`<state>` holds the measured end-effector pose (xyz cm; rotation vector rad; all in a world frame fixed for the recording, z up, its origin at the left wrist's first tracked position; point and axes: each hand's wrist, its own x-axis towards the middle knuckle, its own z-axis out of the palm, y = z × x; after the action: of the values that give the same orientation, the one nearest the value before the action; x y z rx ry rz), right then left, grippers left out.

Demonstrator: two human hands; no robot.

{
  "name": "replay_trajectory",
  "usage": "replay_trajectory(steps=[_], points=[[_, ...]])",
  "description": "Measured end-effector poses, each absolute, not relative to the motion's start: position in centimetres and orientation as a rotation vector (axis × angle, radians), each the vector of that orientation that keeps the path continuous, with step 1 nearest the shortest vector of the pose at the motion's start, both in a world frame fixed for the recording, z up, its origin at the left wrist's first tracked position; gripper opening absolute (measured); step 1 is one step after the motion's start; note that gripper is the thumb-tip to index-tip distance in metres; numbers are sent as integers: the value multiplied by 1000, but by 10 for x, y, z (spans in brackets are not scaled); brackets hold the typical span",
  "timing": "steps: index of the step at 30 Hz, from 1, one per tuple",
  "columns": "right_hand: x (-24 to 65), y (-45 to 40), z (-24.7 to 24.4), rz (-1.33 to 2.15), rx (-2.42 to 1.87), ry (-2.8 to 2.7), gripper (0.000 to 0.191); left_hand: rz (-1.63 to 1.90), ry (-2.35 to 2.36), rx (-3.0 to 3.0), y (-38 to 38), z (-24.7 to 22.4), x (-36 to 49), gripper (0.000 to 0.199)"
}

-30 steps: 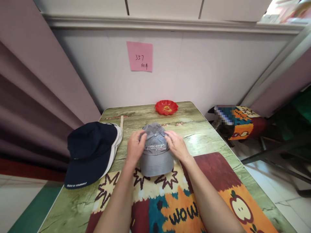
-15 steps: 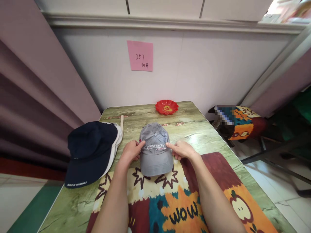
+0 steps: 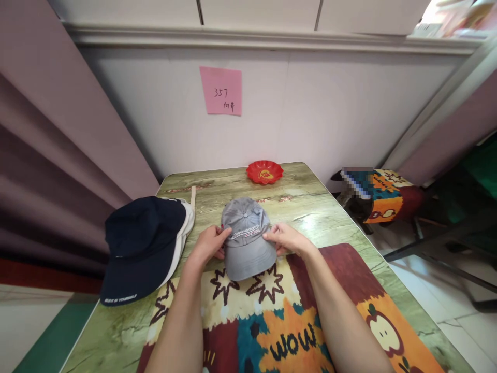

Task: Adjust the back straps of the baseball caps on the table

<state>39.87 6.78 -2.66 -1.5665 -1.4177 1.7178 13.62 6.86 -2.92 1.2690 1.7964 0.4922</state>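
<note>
A grey baseball cap (image 3: pixel 248 254) with white lettering on its front sits mid-table, its brim toward me over the edge of a patterned mat (image 3: pixel 244 300). My left hand (image 3: pixel 212 242) grips the cap's left side, thumb on top near the lettering. On the opposite side my right hand (image 3: pixel 286 238) pinches the cap where crown and brim meet; its other fingers are partly hidden behind the edge. To the left lies a dark navy cap (image 3: pixel 143 243), stacked over white caps (image 3: pixel 189 220) whose edges show beneath it.
A red scalloped dish (image 3: pixel 265 172) stands at the table's (image 3: pixel 217 181) far edge. Behind it, a pink note (image 3: pixel 221 91) is stuck on the white wall. A stool with a patterned cover (image 3: pixel 388 197) stands at the right. Curtains hang on both sides.
The grey cap has turned slightly, its lettering now slanting up to the right. Both hands stay at its sides. The whole view has shifted a little.
</note>
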Motion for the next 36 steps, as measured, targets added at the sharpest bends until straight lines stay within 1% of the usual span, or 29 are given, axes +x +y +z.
replay_trajectory(steps=[1, 4, 10, 12, 17, 24, 26, 33, 36], points=[[399, 68, -26, 1722, -1506, -1363, 31, 494, 1794, 1278, 69, -29, 137, 34], [402, 72, -26, 1662, -1391, -1214, 36, 538, 1761, 1293, 70, -26, 141, 39], [449, 92, -37, 1151, -1532, -771, 38, 583, 1695, 1309, 71, -20, 149, 51], [475, 97, -45, 1026, -1562, -664, 39, 568, 1692, 1322, 72, -20, 149, 53], [528, 102, -64, 760, -1547, -425, 33, 551, 1671, 1353, 74, -22, 148, 56], [546, 112, -82, 660, -1458, -226, 51, 539, 1682, 1400, 74, -21, 149, 58], [546, 115, -85, 603, -1455, -194, 54, 538, 1678, 1408, 74, -20, 149, 58], [535, 117, -93, 557, -1453, -216, 51, 532, 1703, 1454, 72, -14, 150, 54], [530, 115, -93, 570, -1461, -297, 46, 526, 1706, 1479, 72, -14, 148, 52]])
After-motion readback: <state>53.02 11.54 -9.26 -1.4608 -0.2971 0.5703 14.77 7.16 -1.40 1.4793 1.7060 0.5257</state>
